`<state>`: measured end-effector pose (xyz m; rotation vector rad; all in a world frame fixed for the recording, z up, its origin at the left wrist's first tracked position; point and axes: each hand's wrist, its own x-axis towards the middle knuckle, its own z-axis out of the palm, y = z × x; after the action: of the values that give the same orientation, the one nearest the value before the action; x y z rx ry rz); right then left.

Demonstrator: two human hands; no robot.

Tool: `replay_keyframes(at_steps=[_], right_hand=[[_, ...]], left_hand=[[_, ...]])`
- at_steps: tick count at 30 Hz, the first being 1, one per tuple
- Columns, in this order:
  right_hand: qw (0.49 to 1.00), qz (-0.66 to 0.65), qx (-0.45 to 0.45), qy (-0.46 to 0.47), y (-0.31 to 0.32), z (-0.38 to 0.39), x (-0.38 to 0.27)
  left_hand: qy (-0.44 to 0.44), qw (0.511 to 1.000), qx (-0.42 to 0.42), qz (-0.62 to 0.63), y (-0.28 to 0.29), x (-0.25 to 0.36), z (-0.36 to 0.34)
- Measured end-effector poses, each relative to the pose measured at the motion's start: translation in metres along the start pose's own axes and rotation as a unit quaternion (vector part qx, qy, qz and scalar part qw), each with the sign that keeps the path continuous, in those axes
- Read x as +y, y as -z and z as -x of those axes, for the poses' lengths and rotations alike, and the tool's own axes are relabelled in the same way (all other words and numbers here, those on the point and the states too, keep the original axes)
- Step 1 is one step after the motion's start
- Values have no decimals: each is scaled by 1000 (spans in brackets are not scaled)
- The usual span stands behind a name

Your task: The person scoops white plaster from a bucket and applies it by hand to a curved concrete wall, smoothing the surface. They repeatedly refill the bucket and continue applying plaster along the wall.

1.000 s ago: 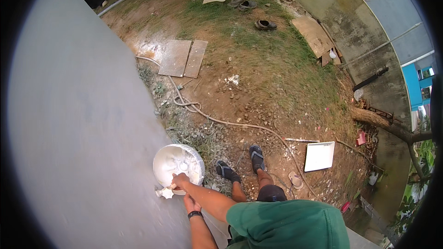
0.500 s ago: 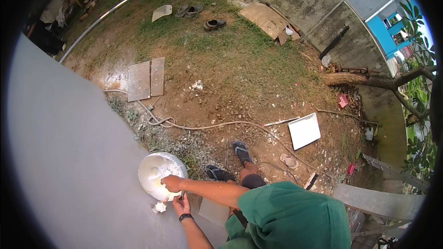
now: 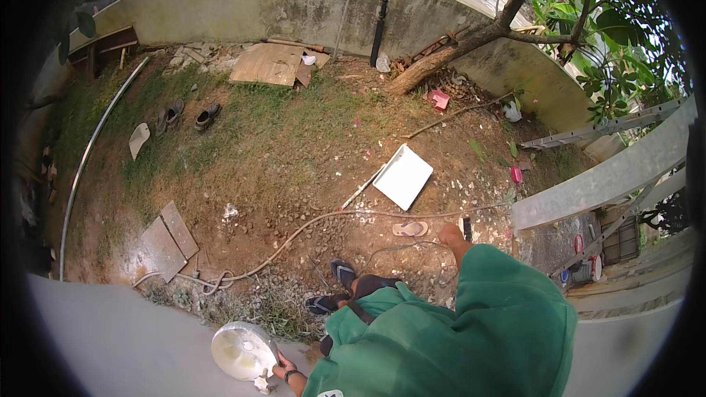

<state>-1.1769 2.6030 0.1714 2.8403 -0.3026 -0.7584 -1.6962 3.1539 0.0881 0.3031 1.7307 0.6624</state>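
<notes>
- One hand [image 3: 282, 369] is seen, low centre-left, at the edge of the white bowl [image 3: 240, 350]; a dark band is worn at its wrist. Which hand it is cannot be told for sure from this frame; by position it reads as the left.
- Fingers are closed on a thin tool, a scraper [image 3: 263, 382], whose pale tip lies just below the bowl. Grip: narrow, wrapped on the handle.
- Bowl is held flat against the grey wall [image 3: 110, 338], at its lower edge, tilted toward the camera; white paste is seen inside.
- Other hand is not visible; it is hidden behind the green shirt [image 3: 448, 338], so its grip cannot be told.
- Far left, a metal pipe [image 3: 84, 158] is laid in an arc across the grass.
- Two flat boards [image 3: 169, 237] are laid on wet soil above the wall edge.
- Shoes [image 3: 187, 116] are left on the grass, upper left.
- A hose [image 3: 309, 225] is run from the boards rightward across the dirt.
- Both feet are in dark sandals [image 3: 334, 287], just right of the bowl, on gravel.
- A white tray [image 3: 403, 176] is set on bare dirt, well apart from the bowl.
- One loose slipper [image 3: 409, 229] lies below the tray.
- A tree trunk [image 3: 441, 55] leans off the perimeter wall, upper right.
</notes>
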Motion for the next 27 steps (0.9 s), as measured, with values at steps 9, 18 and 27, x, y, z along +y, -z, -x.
replay_keyframes(at_steps=[9,18,27], right_hand=[[948,-150,-274,-56,-18,30,93],[910,-378,-164,-35,-16,70,1],[908,-384,-169,-6,-34,134,-13]], left_hand=[[-232,795,-57,-557,-5,9,66],[-187,841,-143,-488,-84,15,69],[-33,931,-202,-304,-125,24,56]])
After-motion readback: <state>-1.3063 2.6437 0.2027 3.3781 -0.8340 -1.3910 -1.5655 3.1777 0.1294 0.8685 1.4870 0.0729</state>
